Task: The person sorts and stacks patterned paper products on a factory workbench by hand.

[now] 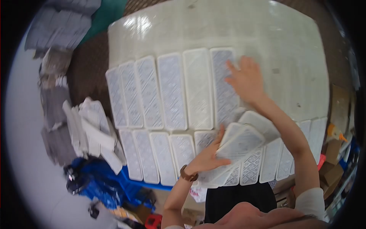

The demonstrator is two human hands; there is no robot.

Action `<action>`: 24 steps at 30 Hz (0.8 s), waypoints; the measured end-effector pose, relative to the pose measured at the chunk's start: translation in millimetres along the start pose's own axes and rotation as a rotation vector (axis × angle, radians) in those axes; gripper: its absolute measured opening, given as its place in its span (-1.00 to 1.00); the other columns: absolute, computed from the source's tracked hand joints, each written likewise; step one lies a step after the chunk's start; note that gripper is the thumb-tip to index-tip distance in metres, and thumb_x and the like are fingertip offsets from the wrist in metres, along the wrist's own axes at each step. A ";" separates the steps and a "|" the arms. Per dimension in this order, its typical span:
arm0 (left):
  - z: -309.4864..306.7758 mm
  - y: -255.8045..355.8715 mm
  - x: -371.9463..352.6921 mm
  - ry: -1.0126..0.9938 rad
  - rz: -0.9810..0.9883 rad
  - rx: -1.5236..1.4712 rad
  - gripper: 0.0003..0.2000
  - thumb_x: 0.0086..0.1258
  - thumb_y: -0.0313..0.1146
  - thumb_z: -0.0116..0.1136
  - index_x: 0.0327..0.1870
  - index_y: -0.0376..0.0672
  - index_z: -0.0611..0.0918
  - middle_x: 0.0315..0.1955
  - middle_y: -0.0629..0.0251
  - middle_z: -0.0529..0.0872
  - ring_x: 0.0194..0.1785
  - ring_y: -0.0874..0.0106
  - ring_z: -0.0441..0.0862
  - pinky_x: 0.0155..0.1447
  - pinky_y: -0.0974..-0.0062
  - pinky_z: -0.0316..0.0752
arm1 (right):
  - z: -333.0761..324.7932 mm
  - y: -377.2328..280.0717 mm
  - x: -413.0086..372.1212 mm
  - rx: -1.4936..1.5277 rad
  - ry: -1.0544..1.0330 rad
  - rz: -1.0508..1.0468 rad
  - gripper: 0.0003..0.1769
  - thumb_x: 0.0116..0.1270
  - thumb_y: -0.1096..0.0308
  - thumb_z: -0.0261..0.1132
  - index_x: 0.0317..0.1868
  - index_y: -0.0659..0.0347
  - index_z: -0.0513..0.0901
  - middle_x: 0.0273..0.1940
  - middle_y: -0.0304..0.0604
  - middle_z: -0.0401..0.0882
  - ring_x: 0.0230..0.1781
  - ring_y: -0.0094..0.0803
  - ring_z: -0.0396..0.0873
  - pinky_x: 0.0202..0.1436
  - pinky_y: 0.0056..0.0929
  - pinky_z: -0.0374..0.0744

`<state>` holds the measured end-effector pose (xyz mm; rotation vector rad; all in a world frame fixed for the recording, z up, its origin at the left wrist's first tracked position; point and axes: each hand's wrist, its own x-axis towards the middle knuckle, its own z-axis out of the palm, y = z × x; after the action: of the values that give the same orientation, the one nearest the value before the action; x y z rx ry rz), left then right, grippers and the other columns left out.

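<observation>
Left hand [206,156]: nearest, with a watch strap at the wrist. The fingers are closed around a fanned stack [240,147] of flat white panels, likely splayed so that single pieces slide off easily.
Fanned stack: held over the near edge of the table [289,49], covering part of the near row.
Right hand [246,78]: fingers spread, palm flat on the end panel [223,99] of the far row, seemingly pressing it square against its neighbour.
Far row [171,91]: patterned panels laid long side to long side across the table's middle.
Near row [160,156]: same layout along the near edge, running on towards the near right corner.
Table: pale and glossy, catching lamp glare at its far left corner.
Room: a loose heap of panels [91,129] lies off the left edge above a blue crate [110,183]. Grey stacks [61,26] sit beyond it, and cardboard boxes [333,171] are on the right.
</observation>
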<state>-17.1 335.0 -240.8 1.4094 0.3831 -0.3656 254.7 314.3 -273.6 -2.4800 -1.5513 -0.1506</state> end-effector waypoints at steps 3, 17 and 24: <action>4.6 4.2 -6.4 0.068 -0.089 -0.161 -0.32 0.19 -0.44 0.40 0.37 -0.28 0.38 0.17 0.23 0.58 0.25 0.38 0.47 0.34 0.38 0.34 | 7.3 5.5 17.6 0.106 -0.086 -0.031 -0.60 0.08 0.03 0.40 -0.15 0.09 0.69 -0.16 0.07 0.53 -0.06 -0.02 0.48 -0.05 -0.03 0.46; 12.3 31.5 -12.9 0.507 -0.015 -0.745 -0.33 0.09 -0.55 0.39 0.29 -0.32 0.38 -0.01 0.15 0.65 0.05 0.23 0.61 0.15 0.23 0.52 | -64.2 -6.0 -100.3 1.729 -0.709 0.176 -0.70 0.51 0.23 0.12 0.12 0.15 0.59 -0.26 -0.35 0.60 -0.23 -0.63 0.55 -0.25 -0.57 0.56; 32.4 57.7 -3.8 0.469 -0.010 -0.845 -0.37 0.10 -0.56 0.40 0.25 -0.33 0.41 -0.02 0.13 0.66 0.02 0.24 0.63 0.14 0.22 0.54 | -83.6 24.0 -94.1 1.783 -0.716 0.366 -0.69 0.46 0.44 0.13 0.16 0.27 0.57 -0.14 -0.27 0.66 -0.15 -0.61 0.55 -0.09 -0.59 0.54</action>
<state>7.7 310.2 -184.5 0.6422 0.8154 0.1352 236.9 202.3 -213.9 -1.1568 -0.5569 1.5226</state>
